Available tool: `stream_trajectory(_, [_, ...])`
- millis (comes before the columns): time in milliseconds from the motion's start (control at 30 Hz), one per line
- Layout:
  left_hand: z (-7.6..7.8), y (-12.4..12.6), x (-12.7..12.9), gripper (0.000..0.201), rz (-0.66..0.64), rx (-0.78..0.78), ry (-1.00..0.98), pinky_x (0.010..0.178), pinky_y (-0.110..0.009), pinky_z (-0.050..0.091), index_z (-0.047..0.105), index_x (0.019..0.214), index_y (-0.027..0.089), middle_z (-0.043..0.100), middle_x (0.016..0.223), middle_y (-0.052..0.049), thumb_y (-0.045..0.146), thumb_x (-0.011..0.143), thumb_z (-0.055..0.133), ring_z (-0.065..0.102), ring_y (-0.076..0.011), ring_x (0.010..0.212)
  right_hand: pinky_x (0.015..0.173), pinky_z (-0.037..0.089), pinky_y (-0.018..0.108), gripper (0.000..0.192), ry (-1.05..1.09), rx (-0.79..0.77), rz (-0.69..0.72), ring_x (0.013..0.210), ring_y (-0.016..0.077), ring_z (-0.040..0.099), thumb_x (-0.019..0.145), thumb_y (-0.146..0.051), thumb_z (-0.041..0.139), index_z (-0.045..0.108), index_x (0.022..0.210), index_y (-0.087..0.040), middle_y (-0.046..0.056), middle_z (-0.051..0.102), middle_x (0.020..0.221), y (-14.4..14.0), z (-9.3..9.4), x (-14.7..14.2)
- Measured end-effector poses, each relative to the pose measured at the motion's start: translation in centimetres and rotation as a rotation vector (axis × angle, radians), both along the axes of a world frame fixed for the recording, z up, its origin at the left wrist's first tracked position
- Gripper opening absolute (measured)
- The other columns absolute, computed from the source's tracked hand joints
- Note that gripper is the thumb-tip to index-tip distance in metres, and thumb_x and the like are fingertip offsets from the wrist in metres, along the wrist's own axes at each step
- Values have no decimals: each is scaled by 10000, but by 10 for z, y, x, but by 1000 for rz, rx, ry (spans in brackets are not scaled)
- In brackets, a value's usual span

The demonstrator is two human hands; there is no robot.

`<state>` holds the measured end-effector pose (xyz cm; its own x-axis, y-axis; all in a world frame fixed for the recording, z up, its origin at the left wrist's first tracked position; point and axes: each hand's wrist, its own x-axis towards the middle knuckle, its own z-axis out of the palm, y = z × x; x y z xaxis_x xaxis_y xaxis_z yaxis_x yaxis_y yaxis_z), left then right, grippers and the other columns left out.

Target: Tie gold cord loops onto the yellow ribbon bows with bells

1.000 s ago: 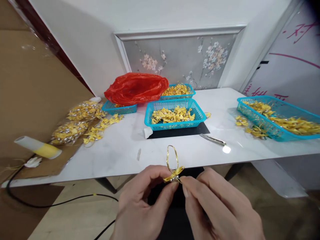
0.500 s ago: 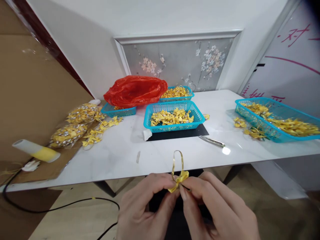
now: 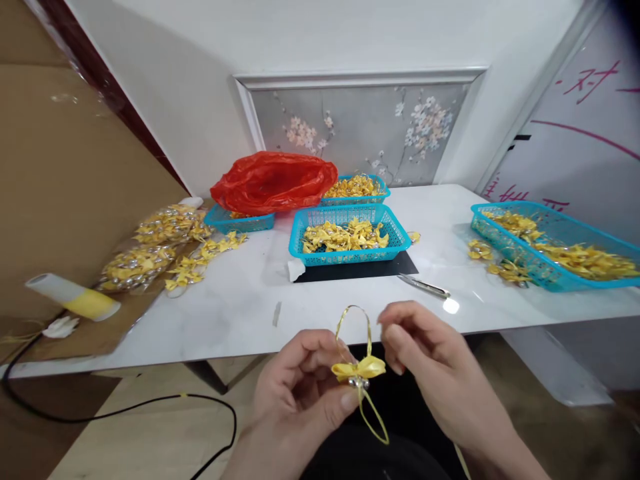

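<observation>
- Two hands meet below the near edge of the white worktop point(image 3: 240, 307); the left hand point(image 3: 300, 393) pinches a small yellow ribbon bow point(image 3: 361, 369) between thumb and fingers, closed on its centre.
- Bow orientation: its two satin wings lie roughly level, left to right; a thin gold cord loop point(image 3: 353, 327) rises from the knot toward the worktop, and a second strand hangs down and to the right, so the long axis of bow and cord together runs near vertical. A small silvery bead sits under the knot.
- Right hand point(image 3: 425, 360): fingers loosely curled, partly open, holding nothing, just beside the upper loop; whether a fingertip touches the cord cannot be told.
- Containers: a blue mesh basket point(image 3: 345, 257) on a black mat point(image 3: 360, 268) at mid-worktop holds a heap of similar yellow bows; a second basket point(image 3: 356, 198) behind it holds more; a long blue basket point(image 3: 555, 277) at the right is filled likewise, with loose bows beside it. A crumpled red plastic bag point(image 3: 273, 181) lies over a fourth basket.
- Left margin: clear plastic packets of bows point(image 3: 150, 243) on brown cardboard, near a white-and-yellow tube point(image 3: 73, 297).
- Slim metal tool point(image 3: 424, 287), lying flat right of the mat.
</observation>
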<state>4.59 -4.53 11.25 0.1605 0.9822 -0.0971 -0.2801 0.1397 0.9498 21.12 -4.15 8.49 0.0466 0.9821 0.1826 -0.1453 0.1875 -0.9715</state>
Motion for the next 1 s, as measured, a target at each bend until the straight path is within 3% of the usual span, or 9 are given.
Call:
stream_trajectory(133, [1,2,-1,328,-143,-95,-131,636,-148,500,687,920,241,727,725,39,240,669,898,667,-91,658,519,355,147,261,468,-297,456,575,58,417,817,-390,756,655,948,-188,-35,517,729,7,-15,-8])
stream_trajectory(267, [-1,4,-5,357,-229,-146,-157,647,-172,499,640,946,239,747,763,22,252,691,889,671,-103,688,516,356,136,267,683,-364,602,583,55,449,734,-292,830,630,871,-181,-39,517,722,8,-21,-16])
stream_trajectory(433, [-8,6,-9,355,-292,-148,-168,662,-175,481,620,958,246,728,752,41,226,713,875,638,-90,687,529,412,156,232,715,-354,628,558,63,476,706,-228,838,625,778,-171,-38,542,696,12,-26,-18])
stream_trajectory(600, [-11,7,-12,234,-308,-54,-111,672,-154,456,640,914,235,661,786,41,236,772,826,588,-86,733,543,422,159,236,785,-346,558,584,68,477,718,-228,834,609,692,-160,-39,524,707,10,-31,-26])
stream_trajectory(833, [1,1,-7,230,-194,-42,-90,617,-113,449,692,863,244,606,742,56,257,713,866,537,-67,672,556,469,133,207,906,-405,401,602,49,514,760,-231,821,620,753,-180,-54,550,746,12,-39,-31])
stream_trajectory(1000, [3,-3,-4,213,-125,26,-15,710,-141,505,771,943,294,702,829,18,264,743,839,627,-112,782,612,545,88,265,1015,-459,294,814,62,662,676,-176,876,623,754,-181,-21,662,962,14,-31,-25])
